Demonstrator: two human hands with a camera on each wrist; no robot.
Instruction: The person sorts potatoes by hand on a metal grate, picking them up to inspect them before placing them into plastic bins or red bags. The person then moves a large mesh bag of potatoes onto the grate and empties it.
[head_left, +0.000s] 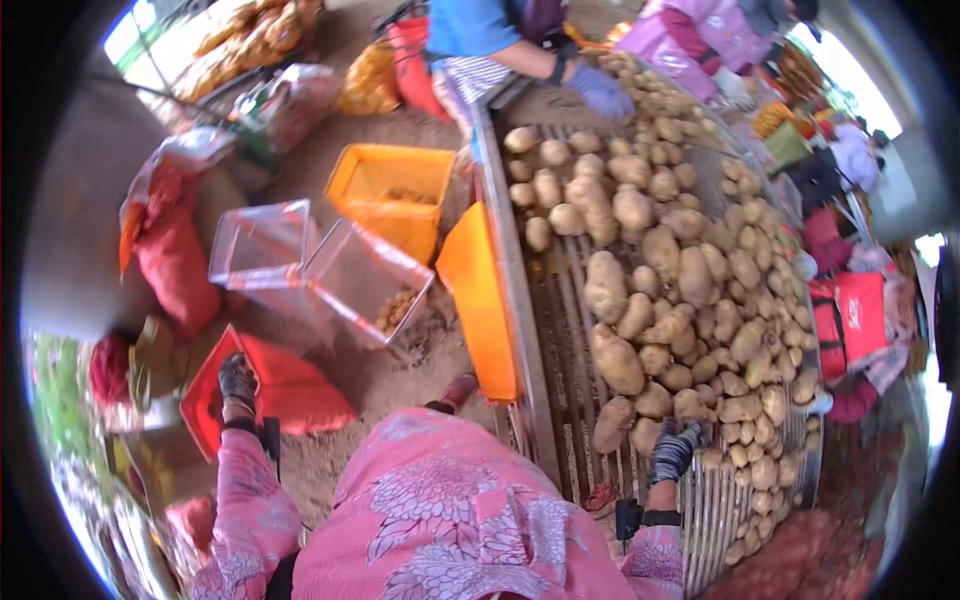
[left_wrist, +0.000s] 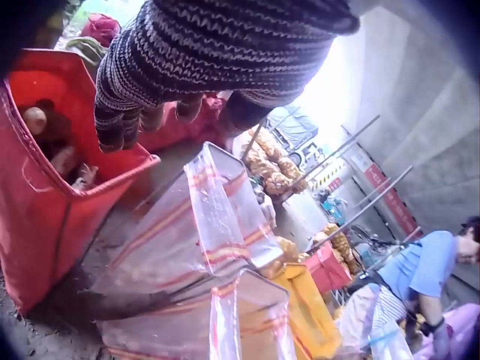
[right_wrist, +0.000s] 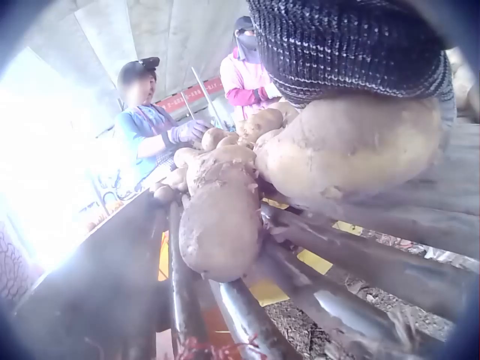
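Note:
My left hand (head_left: 238,380), in a dark striped knit glove, hangs over the mouth of a red bag (left_wrist: 45,225). Its fingers point loosely down with nothing held. Inside that bag a few potatoes (left_wrist: 64,160) show. At the near end of a slatted metal sorting table (head_left: 705,530), my gloved right hand (head_left: 678,450) grips a large potato (right_wrist: 349,150) from above; most of its fingers are hidden behind the potato. Right beside it on the slats lies a long potato (right_wrist: 221,225). Many more potatoes (head_left: 690,275) spread over the table beyond this hand.
Left of the table stand a yellow crate (head_left: 433,215) and two clear open bags, one (head_left: 385,320) holding small potatoes. An orange sheet (head_left: 478,300) lines the table's side. Across the far end a person in blue (head_left: 470,30) reaches a gloved hand onto the potatoes. Other people work at right.

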